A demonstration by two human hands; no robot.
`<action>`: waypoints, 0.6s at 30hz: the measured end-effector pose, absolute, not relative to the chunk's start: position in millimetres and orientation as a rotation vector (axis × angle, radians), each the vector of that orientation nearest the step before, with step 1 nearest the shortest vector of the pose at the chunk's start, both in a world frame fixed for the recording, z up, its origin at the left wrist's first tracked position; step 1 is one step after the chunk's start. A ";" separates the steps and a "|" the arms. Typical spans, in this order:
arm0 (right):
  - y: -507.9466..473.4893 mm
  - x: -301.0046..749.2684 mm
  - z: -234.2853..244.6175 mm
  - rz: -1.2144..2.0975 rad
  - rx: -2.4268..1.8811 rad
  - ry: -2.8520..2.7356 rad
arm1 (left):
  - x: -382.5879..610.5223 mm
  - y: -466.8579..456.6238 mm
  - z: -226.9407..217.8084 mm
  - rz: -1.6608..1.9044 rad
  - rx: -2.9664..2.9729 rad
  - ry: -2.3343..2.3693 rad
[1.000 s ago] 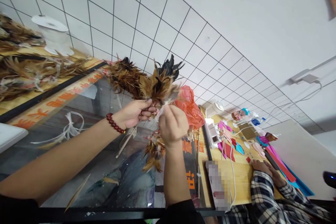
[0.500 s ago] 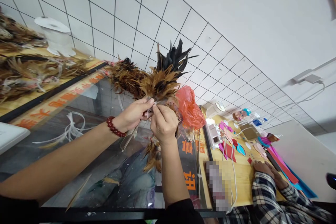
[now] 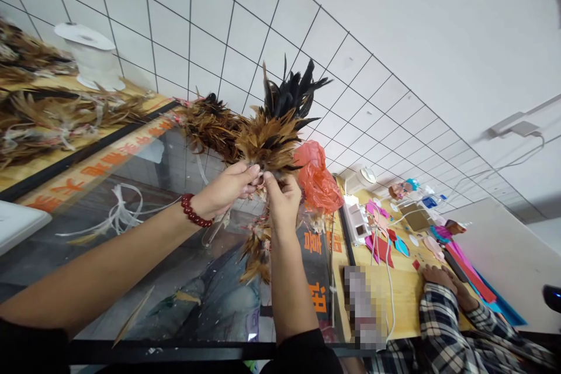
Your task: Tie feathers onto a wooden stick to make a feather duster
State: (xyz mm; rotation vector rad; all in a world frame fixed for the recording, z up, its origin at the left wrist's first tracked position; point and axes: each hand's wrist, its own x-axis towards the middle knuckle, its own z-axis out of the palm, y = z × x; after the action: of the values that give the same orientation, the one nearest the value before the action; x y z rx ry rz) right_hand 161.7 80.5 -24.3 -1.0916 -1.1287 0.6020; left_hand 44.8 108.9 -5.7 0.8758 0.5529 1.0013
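Note:
A bunch of brown and black feathers (image 3: pixel 274 134) stands fanned upward above the glass tabletop (image 3: pixel 184 263). My left hand (image 3: pixel 234 184), with a dark red bead bracelet (image 3: pixel 195 210) on the wrist, is closed in a pinch at the base of the bunch. Beside it my right hand (image 3: pixel 284 198) is closed too, thumb and fingertips at the same base. What lies between the fingertips is small and partly hidden. Below the hands hang more brown feathers (image 3: pixel 256 257), and a feather bundle (image 3: pixel 213 125) lies behind.
White strips (image 3: pixel 120 216) lie on the glass at left. A white spool (image 3: pixel 90 55) stands among feather bundles (image 3: pixel 65 117). At right are a red plastic bag (image 3: pixel 318 178), white cables (image 3: pixel 390 304), coloured scraps (image 3: pixel 383 251) and another person's hands (image 3: pixel 442 277). A wire grid (image 3: pixel 210 23) leans behind.
My right hand has turned and shifted slightly right, its fingers now curled with the thumb up at the base. My left hand stays pinched there. The feather bunch has barely moved.

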 end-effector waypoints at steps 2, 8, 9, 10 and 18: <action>81.9 164.5 -25.2 0.647 -1.053 -1.115 | 43.9 109.4 -6.3 0.975 0.882 0.533; 80.0 169.8 -26.3 0.541 -1.122 -1.274 | 40.9 109.3 -4.9 0.878 0.893 0.510; 79.4 169.9 -25.9 0.497 -1.143 -1.294 | 40.6 109.2 -4.8 0.856 0.903 0.512; 78.9 169.9 -25.5 0.449 -1.164 -1.307 | 40.4 109.2 -4.7 0.841 0.909 0.522; 89.3 175.9 -37.4 0.598 -1.181 -1.302 | 37.3 111.1 1.9 0.950 0.876 0.627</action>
State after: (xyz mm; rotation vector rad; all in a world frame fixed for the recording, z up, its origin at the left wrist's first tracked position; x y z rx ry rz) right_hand 175.9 89.3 -37.4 -1.1806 -1.3025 0.5984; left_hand 37.3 111.1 1.9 0.8757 0.6268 0.9496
